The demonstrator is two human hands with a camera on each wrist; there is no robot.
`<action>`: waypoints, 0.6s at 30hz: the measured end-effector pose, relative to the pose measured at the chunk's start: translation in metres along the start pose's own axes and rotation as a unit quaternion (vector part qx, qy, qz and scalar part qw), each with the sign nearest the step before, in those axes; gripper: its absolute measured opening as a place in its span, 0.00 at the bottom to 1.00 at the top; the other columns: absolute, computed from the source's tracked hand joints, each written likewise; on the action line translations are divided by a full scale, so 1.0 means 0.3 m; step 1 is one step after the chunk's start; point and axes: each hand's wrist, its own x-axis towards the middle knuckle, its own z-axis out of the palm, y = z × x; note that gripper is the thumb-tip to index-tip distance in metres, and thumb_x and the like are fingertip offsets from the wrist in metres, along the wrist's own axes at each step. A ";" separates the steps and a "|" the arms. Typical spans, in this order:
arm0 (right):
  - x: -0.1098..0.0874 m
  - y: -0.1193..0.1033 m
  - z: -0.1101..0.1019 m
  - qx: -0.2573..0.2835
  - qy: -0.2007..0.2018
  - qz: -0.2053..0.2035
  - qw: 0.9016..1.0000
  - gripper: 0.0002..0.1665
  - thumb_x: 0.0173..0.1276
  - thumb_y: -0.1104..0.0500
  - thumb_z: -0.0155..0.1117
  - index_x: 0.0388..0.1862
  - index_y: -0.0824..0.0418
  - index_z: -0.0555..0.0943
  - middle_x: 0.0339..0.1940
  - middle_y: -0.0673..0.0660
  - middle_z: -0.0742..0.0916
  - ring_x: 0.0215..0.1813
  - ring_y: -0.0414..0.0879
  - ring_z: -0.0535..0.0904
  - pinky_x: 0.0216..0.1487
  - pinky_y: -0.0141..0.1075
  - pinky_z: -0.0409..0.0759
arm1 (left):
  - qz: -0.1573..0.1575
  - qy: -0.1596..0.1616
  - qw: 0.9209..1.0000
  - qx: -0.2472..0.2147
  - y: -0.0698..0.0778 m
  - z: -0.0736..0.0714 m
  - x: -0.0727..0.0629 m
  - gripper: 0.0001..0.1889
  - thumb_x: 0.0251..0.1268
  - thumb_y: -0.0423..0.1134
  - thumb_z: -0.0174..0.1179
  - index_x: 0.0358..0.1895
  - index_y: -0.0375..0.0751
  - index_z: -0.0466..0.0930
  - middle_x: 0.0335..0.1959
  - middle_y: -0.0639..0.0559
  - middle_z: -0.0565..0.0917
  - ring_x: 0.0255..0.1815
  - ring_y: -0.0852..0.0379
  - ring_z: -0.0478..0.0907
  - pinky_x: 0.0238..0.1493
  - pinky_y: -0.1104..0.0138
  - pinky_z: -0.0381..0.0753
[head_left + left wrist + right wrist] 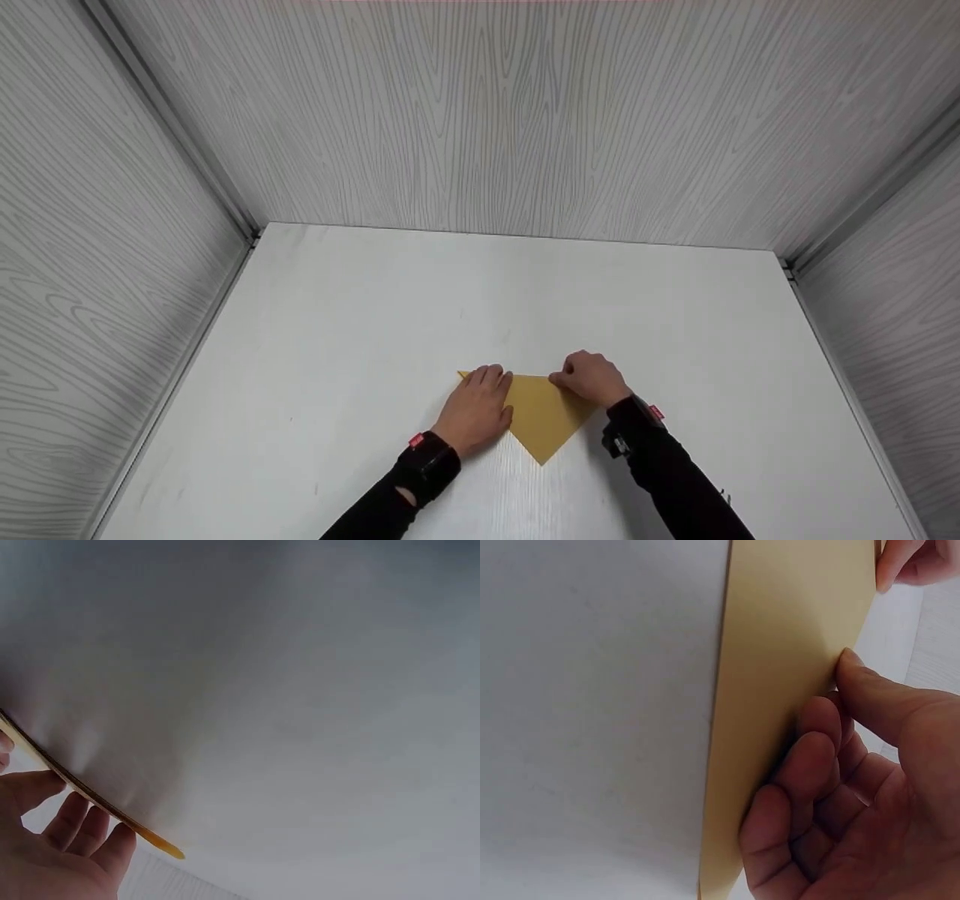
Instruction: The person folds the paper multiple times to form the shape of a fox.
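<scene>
A folded sheet of yellow paper (541,420) lies on the white table, a pointed corner toward the person. My left hand (474,411) rests palm down over its left part, fingers extended to the far edge; a small corner shows past the fingertips. In the left wrist view, the fingers (88,829) meet the paper's thin edge (112,810). At the far edge on the right, my right hand (592,379) holds the paper with curled fingers and thumb. The right wrist view shows its thumb tip at the paper's edge (780,637) and bent fingers against the surface.
The white table (360,315) extends around the paper. Grey wood-grained panels stand behind it (480,120), on the left (90,262) and on the right (892,300). A small dark object (725,496) shows beside the right sleeve.
</scene>
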 end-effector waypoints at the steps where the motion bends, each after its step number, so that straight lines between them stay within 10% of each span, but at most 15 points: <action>1: -0.002 -0.001 -0.002 0.000 0.000 -0.001 1.000 0.17 0.71 0.50 0.69 0.34 0.65 0.85 0.29 0.55 0.86 0.31 0.47 0.80 0.36 0.44 0.80 | -0.002 0.002 1.000 0.002 -0.013 -0.002 -0.009 0.25 0.75 0.48 0.57 0.67 0.37 0.78 0.60 0.45 0.78 0.63 0.48 0.75 0.67 0.57 0.75; 18: -0.003 -0.002 0.000 0.001 -0.001 -0.007 1.000 0.18 0.71 0.50 0.69 0.34 0.66 0.85 0.29 0.55 0.86 0.31 0.47 0.79 0.35 0.44 0.79 | -0.060 -0.017 0.998 -0.027 -0.180 -0.054 -0.131 0.24 0.75 0.43 0.54 0.67 0.32 0.77 0.66 0.36 0.77 0.68 0.41 0.74 0.68 0.53 0.75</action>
